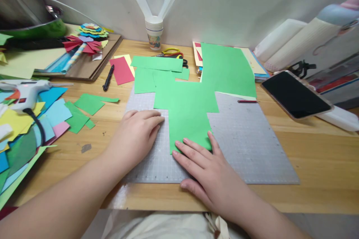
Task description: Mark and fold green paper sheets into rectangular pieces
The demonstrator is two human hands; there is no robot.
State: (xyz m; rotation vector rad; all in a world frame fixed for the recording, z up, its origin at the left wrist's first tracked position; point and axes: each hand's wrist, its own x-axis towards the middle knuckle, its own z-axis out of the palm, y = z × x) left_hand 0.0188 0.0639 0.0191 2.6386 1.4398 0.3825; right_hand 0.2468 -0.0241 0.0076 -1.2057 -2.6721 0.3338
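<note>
A green sheet of paper [188, 99], stepped in outline with a narrower lower part, lies on the grey gridded cutting mat [241, 149]. My right hand [206, 168] rests on the sheet's lower edge, fingers spread and palm down. To the left of the paper, my left hand [140, 134] lies on the mat with its fingers extended close together and nothing visible in it; its fingertips stop just short of the sheet. Behind the sheet are green paper pieces [144, 79] and a green strip [157, 63]. A larger green sheet [230, 69] lies at the back right.
Scissors [171, 52] sit behind the strip, near stacked paper cups [154, 33] holding white strips. A black pen [109, 77] and red paper [122, 70] lie left. A glue gun [26, 95] rests on coloured scraps. At right a phone [297, 95] leans on a stand.
</note>
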